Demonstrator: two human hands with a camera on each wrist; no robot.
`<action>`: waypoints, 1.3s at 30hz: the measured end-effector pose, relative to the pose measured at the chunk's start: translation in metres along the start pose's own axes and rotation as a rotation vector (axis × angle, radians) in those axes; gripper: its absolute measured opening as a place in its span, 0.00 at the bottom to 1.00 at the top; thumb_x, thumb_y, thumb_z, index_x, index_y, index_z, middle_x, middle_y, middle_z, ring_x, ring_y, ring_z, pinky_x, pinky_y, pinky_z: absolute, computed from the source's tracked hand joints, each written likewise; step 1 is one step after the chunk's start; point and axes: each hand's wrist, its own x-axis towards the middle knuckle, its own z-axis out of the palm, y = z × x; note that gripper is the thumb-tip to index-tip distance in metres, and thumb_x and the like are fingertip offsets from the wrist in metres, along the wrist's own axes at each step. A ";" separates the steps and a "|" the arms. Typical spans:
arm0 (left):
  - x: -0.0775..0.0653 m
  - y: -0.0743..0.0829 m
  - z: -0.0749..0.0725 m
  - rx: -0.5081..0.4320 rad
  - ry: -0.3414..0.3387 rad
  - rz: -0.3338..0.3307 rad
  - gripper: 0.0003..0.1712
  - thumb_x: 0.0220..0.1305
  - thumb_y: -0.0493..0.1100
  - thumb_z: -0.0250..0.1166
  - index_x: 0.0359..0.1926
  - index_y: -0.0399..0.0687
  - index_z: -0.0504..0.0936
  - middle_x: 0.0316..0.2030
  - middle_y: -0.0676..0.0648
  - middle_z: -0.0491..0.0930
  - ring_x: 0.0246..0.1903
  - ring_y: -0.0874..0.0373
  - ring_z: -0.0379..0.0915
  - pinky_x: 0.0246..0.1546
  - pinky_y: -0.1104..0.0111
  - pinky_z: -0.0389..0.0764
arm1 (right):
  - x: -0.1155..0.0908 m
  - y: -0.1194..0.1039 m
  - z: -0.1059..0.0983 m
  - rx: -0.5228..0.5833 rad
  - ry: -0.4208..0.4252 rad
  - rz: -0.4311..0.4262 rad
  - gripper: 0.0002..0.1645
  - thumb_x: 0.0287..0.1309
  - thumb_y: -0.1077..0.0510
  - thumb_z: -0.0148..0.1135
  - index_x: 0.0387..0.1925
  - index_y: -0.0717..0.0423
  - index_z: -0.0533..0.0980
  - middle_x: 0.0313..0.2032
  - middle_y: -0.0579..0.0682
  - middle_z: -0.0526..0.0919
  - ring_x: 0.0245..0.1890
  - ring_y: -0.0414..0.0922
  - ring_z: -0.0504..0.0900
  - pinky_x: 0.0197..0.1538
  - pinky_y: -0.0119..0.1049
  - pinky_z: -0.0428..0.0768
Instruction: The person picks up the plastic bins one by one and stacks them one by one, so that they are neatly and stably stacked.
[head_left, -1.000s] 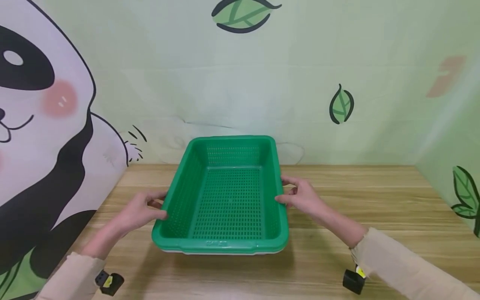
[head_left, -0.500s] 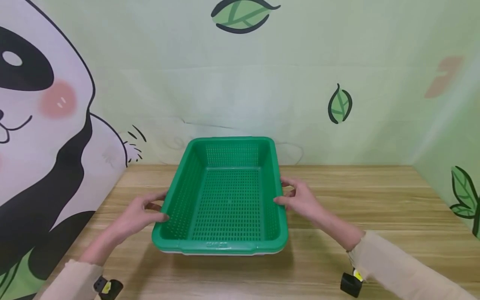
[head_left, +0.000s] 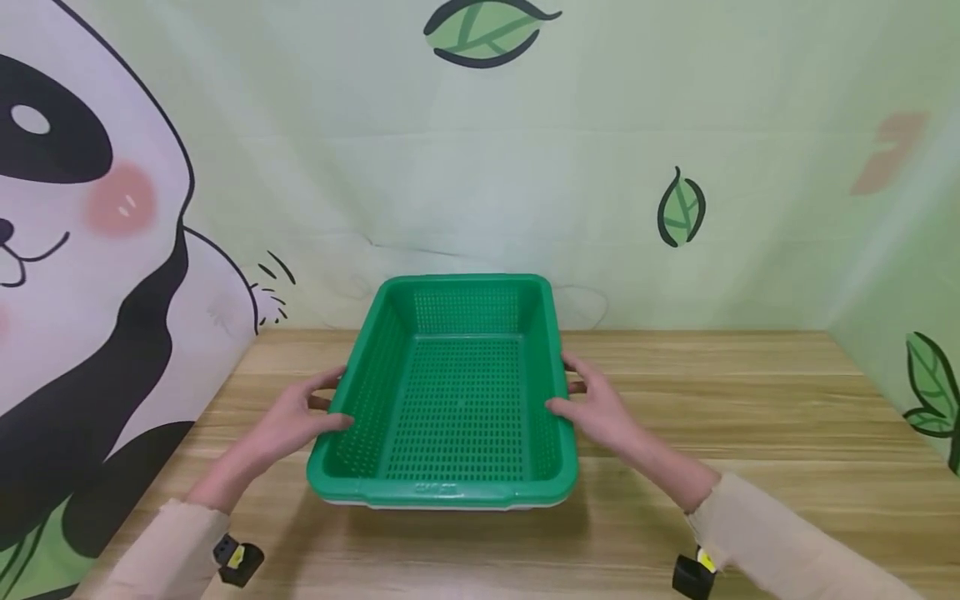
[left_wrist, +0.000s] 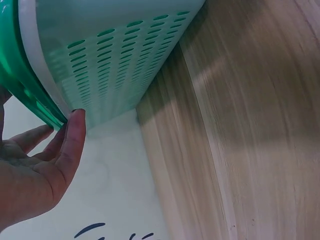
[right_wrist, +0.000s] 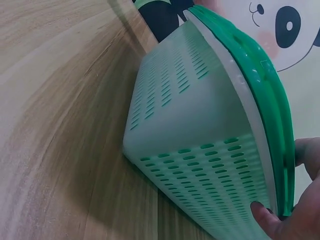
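Note:
A green plastic basket (head_left: 457, 400) with a perforated floor and sides sits nested inside a whitish perforated basket (right_wrist: 190, 125), their rims stacked closely. My left hand (head_left: 300, 417) holds the left rim, its thumb hooked over to the inside. In the left wrist view the fingertips (left_wrist: 75, 117) reach under the rims from outside. On the opposite side my right hand (head_left: 600, 408) grips the right rim, thumb on the inner edge and fingers outside. A fingertip (right_wrist: 260, 210) lies against the whitish wall below the rim. Nothing lies inside the green basket.
The baskets stand on a wood-grain table (head_left: 712, 400), near the back wall (head_left: 600, 167), which is hung with a pale green cloth printed with leaves. A printed panda (head_left: 75, 250) covers the left wall. Small black devices (head_left: 242, 564) hang at both wrists.
My left hand has moved right and slightly up, and its thumb now reaches further over the rim. My right hand has shifted slightly against its rim. The baskets have stayed in place.

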 end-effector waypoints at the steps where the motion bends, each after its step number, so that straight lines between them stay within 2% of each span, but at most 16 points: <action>1: 0.001 0.000 0.001 -0.006 -0.001 0.000 0.42 0.54 0.38 0.63 0.67 0.35 0.53 0.58 0.30 0.61 0.49 0.37 0.68 0.36 0.60 0.80 | -0.001 0.001 0.000 0.002 0.000 -0.005 0.41 0.51 0.68 0.56 0.66 0.67 0.51 0.60 0.63 0.59 0.51 0.58 0.68 0.41 0.38 0.79; 9: 0.004 0.006 0.006 -0.066 -0.020 -0.007 0.43 0.53 0.36 0.62 0.67 0.34 0.51 0.58 0.30 0.60 0.49 0.37 0.69 0.36 0.60 0.80 | -0.004 0.003 -0.008 -0.020 -0.005 -0.017 0.41 0.52 0.66 0.56 0.66 0.66 0.50 0.60 0.62 0.58 0.52 0.58 0.67 0.41 0.39 0.78; 29: 0.012 0.016 0.023 -0.116 -0.029 0.008 0.43 0.53 0.36 0.63 0.67 0.33 0.51 0.58 0.31 0.61 0.48 0.39 0.70 0.35 0.60 0.81 | -0.012 0.009 -0.026 -0.041 0.020 0.010 0.41 0.53 0.65 0.55 0.66 0.67 0.49 0.58 0.65 0.59 0.53 0.59 0.65 0.40 0.39 0.79; 39: 0.022 0.025 0.037 -0.142 -0.042 -0.001 0.42 0.53 0.35 0.63 0.67 0.35 0.53 0.56 0.32 0.62 0.46 0.40 0.72 0.35 0.59 0.81 | -0.017 0.015 -0.042 -0.080 0.037 0.015 0.42 0.52 0.64 0.55 0.66 0.67 0.49 0.57 0.66 0.60 0.53 0.60 0.65 0.39 0.38 0.79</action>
